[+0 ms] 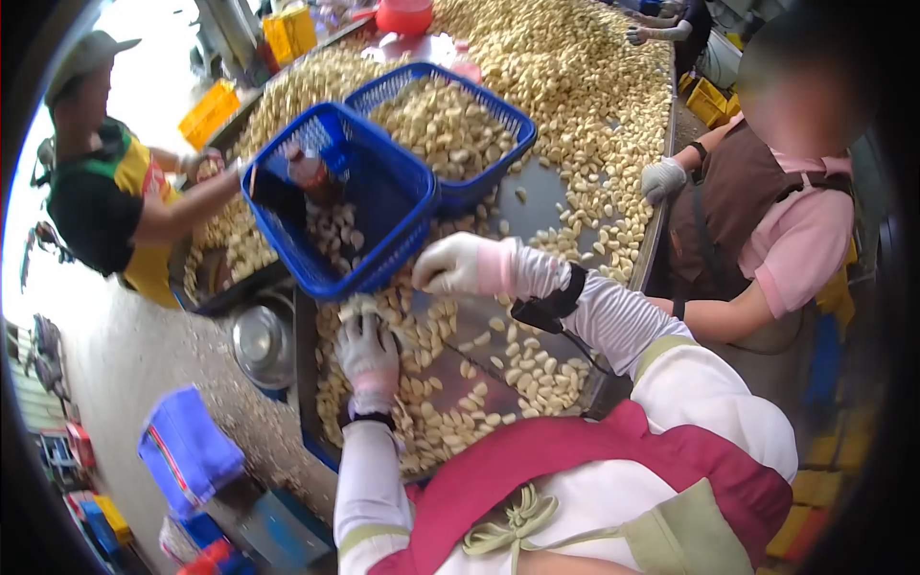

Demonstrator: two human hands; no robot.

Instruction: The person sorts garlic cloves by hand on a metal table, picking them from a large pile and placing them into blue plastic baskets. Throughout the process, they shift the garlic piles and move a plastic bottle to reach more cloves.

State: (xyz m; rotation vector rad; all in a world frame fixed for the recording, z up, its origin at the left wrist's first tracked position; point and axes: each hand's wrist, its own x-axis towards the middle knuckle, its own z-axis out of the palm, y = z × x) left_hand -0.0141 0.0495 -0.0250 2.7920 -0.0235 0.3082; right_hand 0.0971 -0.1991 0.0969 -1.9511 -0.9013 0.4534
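My left hand, in a pale glove, rests palm down with fingers spread on the pale nut-like pieces near the table's left edge. Over the table, just right of a blue basket's lower corner, hangs my right hand, gloved, its fingers curled together; whatever they may hold is hidden. The blue basket holds a few pieces and a brown bottle-like item. Behind it a second blue basket is heaped with pieces.
A person at the left reaches to the basket's rim. Another person stands at the right edge, a gloved hand on the table. Large heaps cover the far table. A metal pot and purple crate are at the left.
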